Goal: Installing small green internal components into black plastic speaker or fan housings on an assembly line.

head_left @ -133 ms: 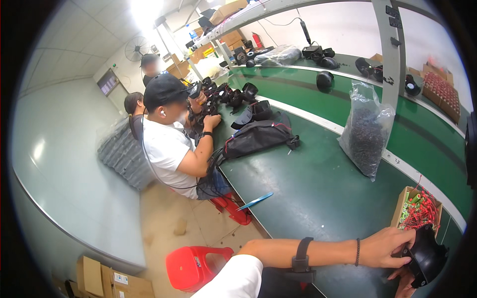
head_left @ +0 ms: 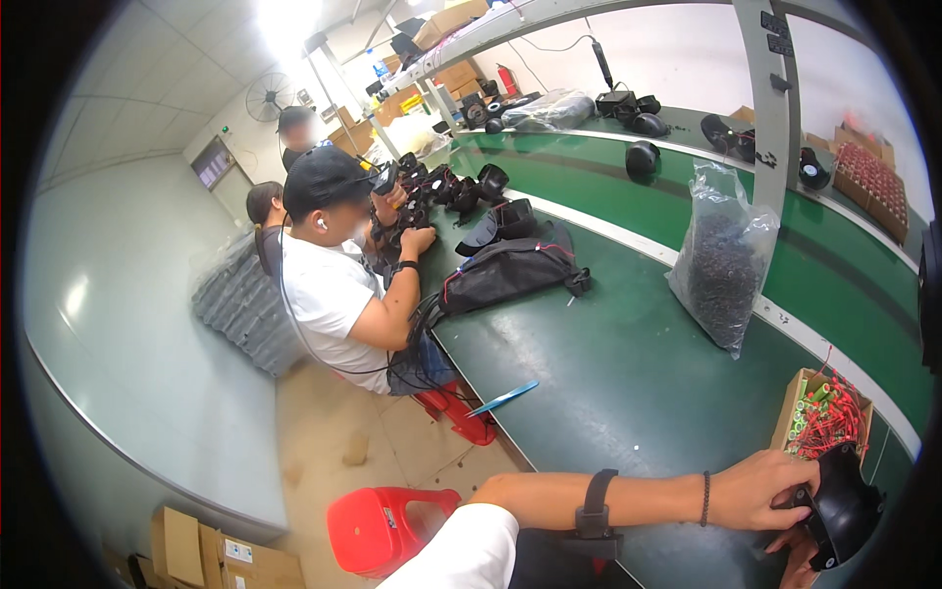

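Head view — left hand (head_left: 760, 491) clasps a glossy black rounded housing (head_left: 844, 510) (right hand (head_left: 800, 560) cupped beneath) beside a cardboard box (head_left: 793, 407).

Both hands (head_left: 775, 510) grip black housing (head_left: 842, 506) (beside cardboard box (head_left: 791, 412)) on green bench (head_left: 628, 383).

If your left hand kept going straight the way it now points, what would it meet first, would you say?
The left hand already rests on the black part. Past that, probably the table's far right end; the cardboard box of red and green pieces sits slightly off that line, though depth is unclear.
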`<control>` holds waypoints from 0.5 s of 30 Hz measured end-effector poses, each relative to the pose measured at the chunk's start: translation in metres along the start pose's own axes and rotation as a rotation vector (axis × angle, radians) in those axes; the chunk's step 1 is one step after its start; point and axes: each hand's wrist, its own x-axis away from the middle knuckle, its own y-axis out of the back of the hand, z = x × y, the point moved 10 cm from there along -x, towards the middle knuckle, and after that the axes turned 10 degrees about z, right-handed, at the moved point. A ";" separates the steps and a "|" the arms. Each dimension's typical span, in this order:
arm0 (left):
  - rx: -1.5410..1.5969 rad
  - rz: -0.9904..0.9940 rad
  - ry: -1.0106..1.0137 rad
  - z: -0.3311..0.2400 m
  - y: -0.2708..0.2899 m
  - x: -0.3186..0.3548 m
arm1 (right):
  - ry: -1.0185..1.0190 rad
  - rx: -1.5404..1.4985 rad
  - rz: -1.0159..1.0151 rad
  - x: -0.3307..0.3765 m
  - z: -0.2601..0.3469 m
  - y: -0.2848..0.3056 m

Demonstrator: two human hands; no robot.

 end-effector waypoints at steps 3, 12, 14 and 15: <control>-0.033 -0.068 -0.117 -0.013 0.000 -0.001 | 0.064 -0.004 0.045 0.005 0.007 0.001; -0.073 -0.005 -0.118 -0.012 -0.002 0.002 | 0.032 -0.067 0.141 -0.025 -0.052 -0.017; -0.040 -0.044 -0.041 -0.007 0.001 0.005 | 0.013 -0.082 0.177 -0.032 -0.061 -0.024; -0.042 -0.059 -0.034 -0.007 0.001 0.005 | 0.002 -0.091 0.198 -0.035 -0.066 -0.028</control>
